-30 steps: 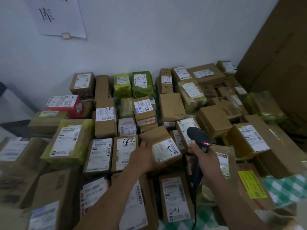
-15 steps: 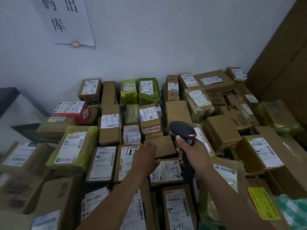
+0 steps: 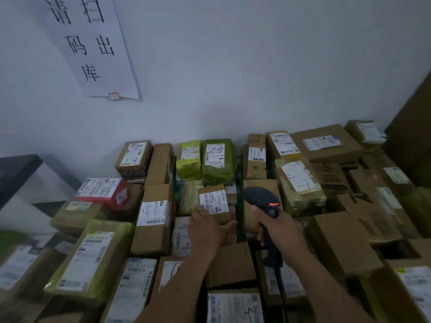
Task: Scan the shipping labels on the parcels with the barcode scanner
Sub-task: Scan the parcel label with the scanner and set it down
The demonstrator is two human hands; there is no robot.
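Your right grip [image 3: 277, 227] is wrapped round the handle of the barcode scanner [image 3: 261, 197]. The scanner stands upright over the middle of the pile, its head turned away from you and a red light showing on its back. It looks like rigid plastic, light enough for one hand. Hold it low on the handle with a finger free for the trigger.

Your left grip [image 3: 207, 229] lies on the near end of a small carton [image 3: 222, 217] just left of the scanner. The thumb is out to one side and the fingers reach the corner of its shipping label [image 3: 213, 201]. I cannot tell whether it clasps the box or only rests there. That carton looks stiff and probably light, so take it by its two long sides, clear of the label, and tip the label towards the scanner. The green bags [image 3: 218, 159] behind look soft and slick; you would do better to smooth those flat than to squeeze them.

The parcels [image 3: 151, 231] cover whatever carries them, so no bench shows. The scanner's window and trigger face away from you, and its lower handle and any cord merge into the dark gap below your hand. Print on the nearer labels is blurred, several boxes show no label at all, and the pile is cut off at the right and bottom edges.
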